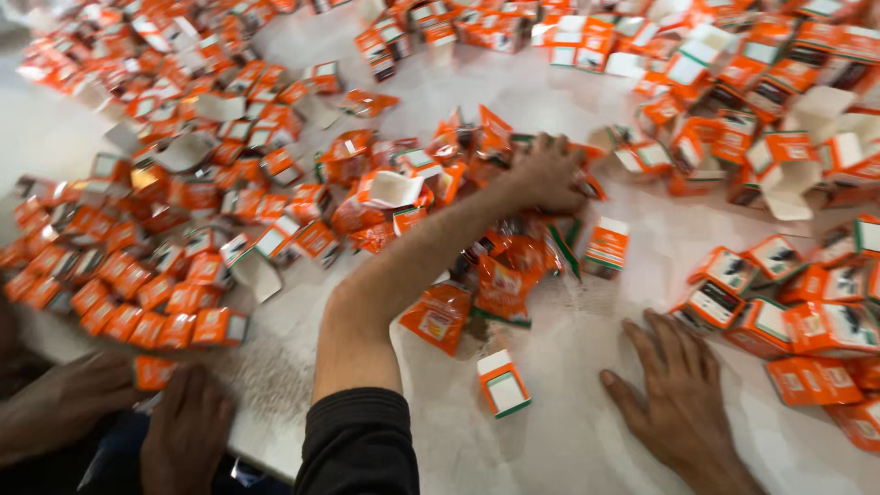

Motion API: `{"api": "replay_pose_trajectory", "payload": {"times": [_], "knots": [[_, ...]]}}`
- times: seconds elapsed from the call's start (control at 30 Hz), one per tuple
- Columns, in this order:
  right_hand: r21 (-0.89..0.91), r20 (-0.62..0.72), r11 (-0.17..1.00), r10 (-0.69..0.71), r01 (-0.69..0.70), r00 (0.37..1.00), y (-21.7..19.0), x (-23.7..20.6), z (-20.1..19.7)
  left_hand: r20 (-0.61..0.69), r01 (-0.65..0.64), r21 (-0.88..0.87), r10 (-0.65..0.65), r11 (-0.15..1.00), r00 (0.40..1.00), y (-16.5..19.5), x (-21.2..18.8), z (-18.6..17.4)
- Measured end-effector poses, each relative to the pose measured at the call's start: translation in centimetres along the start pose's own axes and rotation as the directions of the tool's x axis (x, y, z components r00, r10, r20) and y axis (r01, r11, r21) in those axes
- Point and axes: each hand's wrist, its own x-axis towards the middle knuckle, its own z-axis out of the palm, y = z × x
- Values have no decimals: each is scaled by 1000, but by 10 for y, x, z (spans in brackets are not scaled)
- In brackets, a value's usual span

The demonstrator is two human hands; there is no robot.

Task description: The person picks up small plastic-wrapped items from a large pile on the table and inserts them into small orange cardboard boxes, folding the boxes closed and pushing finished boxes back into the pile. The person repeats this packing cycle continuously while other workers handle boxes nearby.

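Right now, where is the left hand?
Head view, centre: the left hand lies on the orange packets, well above the right hand.

crumpled orange sachets [495, 275], heaped mid-table

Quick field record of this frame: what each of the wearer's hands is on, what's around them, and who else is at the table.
left hand: arm stretched forward, palm down on a heap of orange sachets
right hand: flat, fingers spread, on the white table, empty
nearest to right hand: orange cartons
between the hands: lone open carton
spread: orange-and-white cartons cover most of the table, many open
other person: two hands at the lower left edge, beside neat rows of cartons
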Motion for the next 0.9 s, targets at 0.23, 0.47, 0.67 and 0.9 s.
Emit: {"api": "replay_pose_trajectory", "payload": {"times": [0.23,0.47,0.67,0.9], "knots": [[-32,4,999,5,-5,1000,8,-1,7,-780,-344,-147,105,927,617,-104,-41,-19],[-84,10,996,43,-42,999,10,-4,10,-623,153,472,206,868,755,-330,-108,9],[-79,24,997,21,-19,999,6,-3,6,-445,-56,-570,-251,819,860,-292,-75,44],[-67,-5,998,-7,6,1000,11,4,9,-677,-145,-355,-147,924,721,-178,-19,52]]}}
